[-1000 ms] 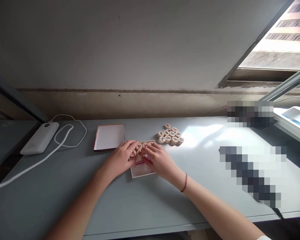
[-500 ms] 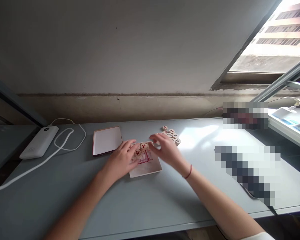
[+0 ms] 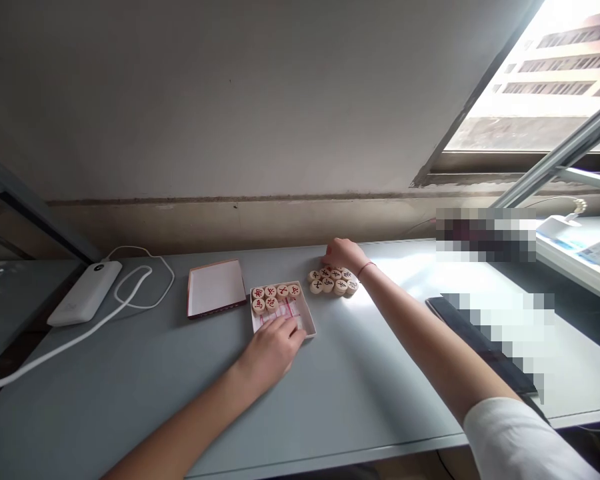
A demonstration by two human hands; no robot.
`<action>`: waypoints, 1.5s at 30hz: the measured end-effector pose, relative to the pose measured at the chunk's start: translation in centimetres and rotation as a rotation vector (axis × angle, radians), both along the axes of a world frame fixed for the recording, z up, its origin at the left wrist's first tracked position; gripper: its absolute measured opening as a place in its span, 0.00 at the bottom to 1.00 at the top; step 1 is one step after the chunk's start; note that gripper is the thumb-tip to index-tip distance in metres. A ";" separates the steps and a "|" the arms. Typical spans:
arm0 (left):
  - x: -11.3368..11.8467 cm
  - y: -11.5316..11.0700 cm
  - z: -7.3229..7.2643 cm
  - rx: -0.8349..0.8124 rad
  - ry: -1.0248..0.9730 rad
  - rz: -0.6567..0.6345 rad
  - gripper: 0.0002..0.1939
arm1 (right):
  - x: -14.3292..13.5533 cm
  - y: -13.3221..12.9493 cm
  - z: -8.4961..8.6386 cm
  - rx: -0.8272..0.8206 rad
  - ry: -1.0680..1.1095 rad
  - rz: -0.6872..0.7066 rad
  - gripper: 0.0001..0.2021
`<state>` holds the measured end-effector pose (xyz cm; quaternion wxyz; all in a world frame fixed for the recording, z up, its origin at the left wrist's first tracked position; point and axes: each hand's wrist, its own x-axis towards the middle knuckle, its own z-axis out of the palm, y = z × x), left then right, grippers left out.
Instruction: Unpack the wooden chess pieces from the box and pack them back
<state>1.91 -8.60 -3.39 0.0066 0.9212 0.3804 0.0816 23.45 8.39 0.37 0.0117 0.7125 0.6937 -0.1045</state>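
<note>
A shallow white box (image 3: 307, 313) holds several round wooden Chinese chess pieces (image 3: 271, 291) with red characters, set at its far left part. A sheet printed with red lines (image 3: 286, 308) lies inside. My left hand (image 3: 275, 343) is curled over the box's near edge, gripping it. To the right of the box is a cluster of Chinese chess pieces (image 3: 329, 285), some of them stacked. Over the back of that cluster is my right hand (image 3: 345, 253), its fingers curled down; what they hold, if anything, is hidden.
The box lid (image 3: 215, 290) lies inside-up to the left of the box. A white power bank (image 3: 86, 293) with a white cable (image 3: 80, 337) is farther left. On the right lies a partly blurred dark flat object (image 3: 473, 337). The wall (image 3: 230, 220) runs behind the grey table (image 3: 370, 400).
My right hand has moved from the box to the back of the piece cluster. My left hand has come down from the pieces to the box's near edge, and the pieces inside show in rows.
</note>
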 end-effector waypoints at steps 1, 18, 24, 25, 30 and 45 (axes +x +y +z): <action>-0.1 0.1 0.0 -0.006 -0.003 0.002 0.12 | -0.2 -0.5 0.2 0.044 0.025 0.009 0.10; -4.3 6.2 4.1 -0.118 -0.188 0.191 0.18 | -7.0 -12.3 -2.7 0.403 0.215 0.552 0.06; -3.4 5.6 2.2 -0.088 -0.198 0.148 0.24 | -6.9 -13.0 -2.2 0.423 0.322 0.567 0.10; -3.3 5.6 2.2 -0.077 -0.204 0.136 0.22 | -6.4 -12.8 -1.7 0.409 0.350 0.547 0.11; -2.7 5.7 1.8 -0.033 -0.193 0.103 0.17 | -1.8 -8.9 1.1 0.351 0.259 0.202 0.12; -2.8 5.5 0.5 0.001 -0.186 0.173 0.17 | 1.6 0.0 -0.6 0.021 0.011 0.137 0.14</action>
